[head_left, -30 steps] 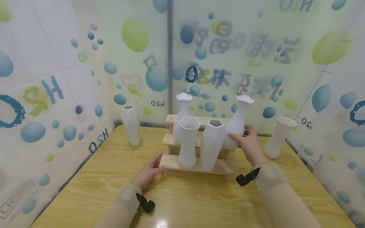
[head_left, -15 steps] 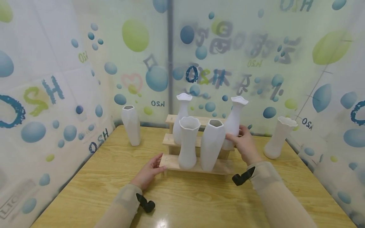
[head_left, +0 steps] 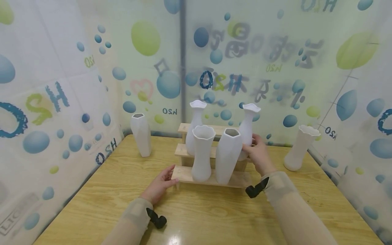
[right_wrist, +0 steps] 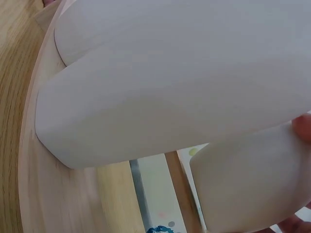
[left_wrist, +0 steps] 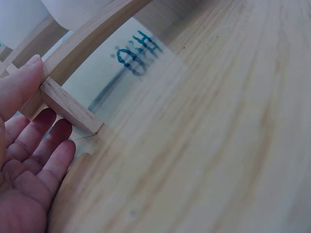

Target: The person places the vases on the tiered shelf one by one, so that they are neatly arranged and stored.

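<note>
Bubble-printed curtains [head_left: 104, 20] hang round our table [head_left: 214, 217] — our right hand [head_left: 260, 156] curls fingers round a flared vase [head_left: 246, 131]; our left hand [head_left: 158, 186] pinches the stand [head_left: 183, 174] between thumb and fingers.

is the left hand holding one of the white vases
No, the left hand grips the front left corner of the wooden stand.

Wood-grain desk [head_left: 208, 217] is spreading below, reflecting a bright spot [head_left: 174, 239]. Pale printed curtains [head_left: 196, 56] are hanging behind and at both sides, bearing blue and green drops [head_left: 145, 38] and mirrored H2O lettering [head_left: 220, 81]. At back, a pink heart [head_left: 150, 86] is showing left of a grey vertical strip [head_left: 183, 61].
</note>
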`<act>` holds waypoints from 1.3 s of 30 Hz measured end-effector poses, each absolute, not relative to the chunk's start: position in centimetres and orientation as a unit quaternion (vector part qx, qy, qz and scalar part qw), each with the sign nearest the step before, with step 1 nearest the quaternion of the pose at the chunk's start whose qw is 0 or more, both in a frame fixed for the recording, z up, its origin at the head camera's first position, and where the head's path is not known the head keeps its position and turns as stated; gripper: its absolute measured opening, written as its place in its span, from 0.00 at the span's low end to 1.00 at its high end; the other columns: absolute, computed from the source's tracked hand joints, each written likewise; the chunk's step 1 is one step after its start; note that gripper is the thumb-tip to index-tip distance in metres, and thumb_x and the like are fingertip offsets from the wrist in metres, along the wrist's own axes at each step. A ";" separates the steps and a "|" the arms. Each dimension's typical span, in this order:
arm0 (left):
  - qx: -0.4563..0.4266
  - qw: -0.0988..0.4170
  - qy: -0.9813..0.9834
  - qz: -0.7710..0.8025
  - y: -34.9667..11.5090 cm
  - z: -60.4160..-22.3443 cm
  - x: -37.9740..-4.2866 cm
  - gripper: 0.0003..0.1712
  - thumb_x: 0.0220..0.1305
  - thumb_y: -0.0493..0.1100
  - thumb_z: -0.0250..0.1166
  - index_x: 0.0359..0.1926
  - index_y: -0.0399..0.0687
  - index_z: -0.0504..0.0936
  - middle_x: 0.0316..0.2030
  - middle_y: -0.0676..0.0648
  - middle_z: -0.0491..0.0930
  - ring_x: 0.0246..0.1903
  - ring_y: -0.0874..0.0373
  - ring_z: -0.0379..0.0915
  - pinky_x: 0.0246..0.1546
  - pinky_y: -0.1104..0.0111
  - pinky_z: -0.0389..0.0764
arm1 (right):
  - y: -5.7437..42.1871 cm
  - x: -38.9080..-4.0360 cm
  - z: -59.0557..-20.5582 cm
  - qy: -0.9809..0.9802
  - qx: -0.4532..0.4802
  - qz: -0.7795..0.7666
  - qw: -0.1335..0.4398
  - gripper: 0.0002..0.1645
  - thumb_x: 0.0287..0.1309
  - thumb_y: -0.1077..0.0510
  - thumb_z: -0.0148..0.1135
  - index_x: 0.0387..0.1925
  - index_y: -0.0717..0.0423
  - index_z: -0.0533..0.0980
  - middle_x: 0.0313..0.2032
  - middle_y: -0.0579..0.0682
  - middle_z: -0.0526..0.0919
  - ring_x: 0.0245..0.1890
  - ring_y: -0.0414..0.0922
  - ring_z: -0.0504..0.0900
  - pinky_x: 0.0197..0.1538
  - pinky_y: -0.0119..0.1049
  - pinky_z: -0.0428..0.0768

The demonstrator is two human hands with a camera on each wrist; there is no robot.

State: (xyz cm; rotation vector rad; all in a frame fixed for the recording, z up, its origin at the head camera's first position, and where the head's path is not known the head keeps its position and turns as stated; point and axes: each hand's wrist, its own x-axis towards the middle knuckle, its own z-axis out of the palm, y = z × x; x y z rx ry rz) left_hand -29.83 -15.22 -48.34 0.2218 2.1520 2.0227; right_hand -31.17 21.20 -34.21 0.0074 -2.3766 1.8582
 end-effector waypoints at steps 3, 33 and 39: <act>0.076 0.087 0.725 0.679 -15.2 -48.4 -29.8 0.42 0.62 0.43 0.67 0.73 0.49 0.57 0.60 0.42 0.69 0.58 0.49 0.64 0.63 0.51 0.61 | 21.0 -31.3 -34.2 -0.787 0.001 0.614 0.061 0.46 0.59 0.49 0.65 0.71 0.55 0.52 0.61 0.62 0.64 0.57 0.60 0.68 0.57 0.58 0.71; 0.076 0.085 0.726 0.679 -15.1 -48.5 -29.8 0.43 0.61 0.43 0.68 0.73 0.50 0.56 0.59 0.42 0.69 0.57 0.49 0.65 0.61 0.52 0.63 | 20.3 -32.3 -34.6 -0.773 0.012 0.631 0.062 0.44 0.60 0.58 0.62 0.72 0.56 0.52 0.63 0.62 0.64 0.58 0.56 0.67 0.58 0.53 0.71; 0.075 0.088 0.724 0.680 -15.2 -48.6 -29.9 0.43 0.62 0.43 0.67 0.73 0.50 0.56 0.59 0.43 0.69 0.57 0.50 0.65 0.62 0.52 0.62 | 20.3 -32.4 -34.7 -0.772 0.014 0.632 0.058 0.44 0.60 0.58 0.62 0.72 0.56 0.52 0.63 0.62 0.63 0.58 0.56 0.66 0.58 0.52 0.71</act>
